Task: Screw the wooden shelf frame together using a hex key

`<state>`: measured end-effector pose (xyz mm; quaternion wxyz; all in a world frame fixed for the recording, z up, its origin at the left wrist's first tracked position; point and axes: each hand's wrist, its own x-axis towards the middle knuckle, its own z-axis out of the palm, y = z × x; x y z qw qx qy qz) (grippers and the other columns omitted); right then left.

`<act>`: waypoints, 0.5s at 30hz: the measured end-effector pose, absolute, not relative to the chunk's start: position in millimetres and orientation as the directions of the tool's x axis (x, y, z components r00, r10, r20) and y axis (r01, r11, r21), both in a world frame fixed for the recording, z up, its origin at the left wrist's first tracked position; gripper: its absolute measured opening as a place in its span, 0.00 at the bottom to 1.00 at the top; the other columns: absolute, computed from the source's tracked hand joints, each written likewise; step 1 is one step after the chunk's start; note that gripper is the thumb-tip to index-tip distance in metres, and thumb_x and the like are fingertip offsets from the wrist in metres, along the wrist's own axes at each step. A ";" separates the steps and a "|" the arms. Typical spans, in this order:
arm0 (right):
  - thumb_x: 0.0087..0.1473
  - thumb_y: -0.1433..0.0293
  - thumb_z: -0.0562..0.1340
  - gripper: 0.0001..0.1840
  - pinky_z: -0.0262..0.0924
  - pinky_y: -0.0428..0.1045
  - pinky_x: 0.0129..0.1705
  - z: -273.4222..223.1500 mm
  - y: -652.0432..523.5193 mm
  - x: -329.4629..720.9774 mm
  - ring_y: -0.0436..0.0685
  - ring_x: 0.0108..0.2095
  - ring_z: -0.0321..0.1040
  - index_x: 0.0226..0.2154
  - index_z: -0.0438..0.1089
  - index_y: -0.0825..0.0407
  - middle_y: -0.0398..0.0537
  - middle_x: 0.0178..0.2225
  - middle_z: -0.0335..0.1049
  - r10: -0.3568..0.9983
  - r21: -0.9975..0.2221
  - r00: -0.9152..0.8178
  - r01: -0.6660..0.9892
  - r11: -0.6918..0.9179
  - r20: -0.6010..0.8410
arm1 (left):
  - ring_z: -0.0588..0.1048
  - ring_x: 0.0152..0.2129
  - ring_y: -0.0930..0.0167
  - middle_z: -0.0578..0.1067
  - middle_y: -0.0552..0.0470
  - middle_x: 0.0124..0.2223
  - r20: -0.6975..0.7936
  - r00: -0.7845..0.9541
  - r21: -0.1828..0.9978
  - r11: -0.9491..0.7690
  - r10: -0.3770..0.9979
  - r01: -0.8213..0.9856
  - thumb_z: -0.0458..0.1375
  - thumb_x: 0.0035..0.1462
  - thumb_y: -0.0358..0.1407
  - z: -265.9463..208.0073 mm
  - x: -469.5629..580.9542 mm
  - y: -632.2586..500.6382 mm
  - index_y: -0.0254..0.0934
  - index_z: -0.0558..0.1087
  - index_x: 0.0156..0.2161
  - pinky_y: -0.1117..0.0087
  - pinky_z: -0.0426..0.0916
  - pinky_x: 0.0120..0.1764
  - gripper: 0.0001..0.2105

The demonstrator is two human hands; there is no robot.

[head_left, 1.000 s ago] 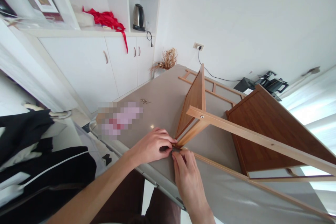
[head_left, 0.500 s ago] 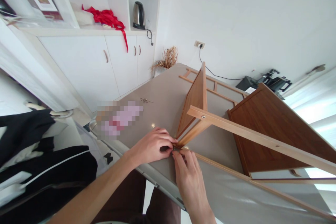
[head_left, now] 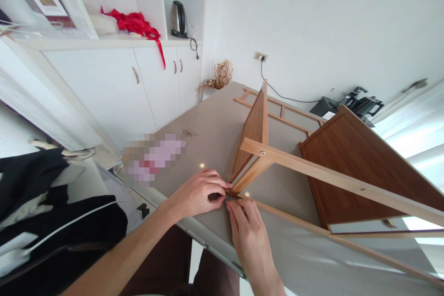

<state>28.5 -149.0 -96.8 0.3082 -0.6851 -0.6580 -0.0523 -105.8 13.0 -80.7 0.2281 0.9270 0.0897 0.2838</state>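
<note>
White-walled room, white cabinet [head_left: 97, 78] at left; on its shelf, a heap of red ribbon [head_left: 137, 23] and a steel-and-black electric kettle [head_left: 179, 19]. Grey-topped bench [head_left: 211, 125], bearing:

Wooden furniture frame [head_left: 312, 167], one, two brown panels standing from it, near corner between the person's hands. Slatted wooden frame [head_left: 282, 112], one, lying flat behind. Small metal fasteners [head_left: 189, 133], a loose cluster, well apart from the hands. Lilac item, pixelated [head_left: 161, 152].

Left hand [head_left: 203, 192]: fingers bent, fingertips touching the frame's near corner; whether anything is gripped, cannot tell. Right hand [head_left: 248, 222]: thumb and forefinger pinching a metal piece [head_left: 226, 199], too small to identify, just beside that corner.
</note>
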 end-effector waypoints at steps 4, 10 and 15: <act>0.65 0.78 0.55 0.11 0.66 0.51 0.42 -94.8 -146.7 27.5 0.55 0.37 0.68 0.42 0.71 0.51 0.48 0.37 0.69 0.857 -0.394 0.164 0.918 0.050 0.489 | 0.76 0.40 0.71 0.82 0.53 0.46 0.487 0.825 0.458 -0.888 0.289 0.040 0.60 0.58 0.29 -80.3 -105.5 12.6 0.41 0.78 0.33 0.65 0.69 0.49 0.06; 0.66 0.77 0.56 0.10 0.65 0.52 0.42 -92.1 -145.4 26.6 0.55 0.37 0.67 0.42 0.71 0.51 0.48 0.36 0.69 0.837 -0.372 0.173 0.927 0.039 0.519 | 0.76 0.40 0.72 0.82 0.56 0.45 0.487 0.816 0.485 -0.873 0.310 0.042 0.60 0.55 0.27 -79.0 -106.4 11.5 0.40 0.75 0.32 0.66 0.68 0.48 0.05; 0.65 0.75 0.58 0.09 0.64 0.53 0.41 -89.3 -145.1 24.3 0.56 0.38 0.66 0.43 0.72 0.50 0.50 0.39 0.68 0.819 -0.330 0.187 0.944 0.003 0.542 | 0.75 0.42 0.72 0.81 0.57 0.46 0.469 0.830 0.478 -0.877 0.301 0.049 0.59 0.57 0.27 -78.7 -107.2 11.1 0.41 0.74 0.35 0.66 0.67 0.49 0.06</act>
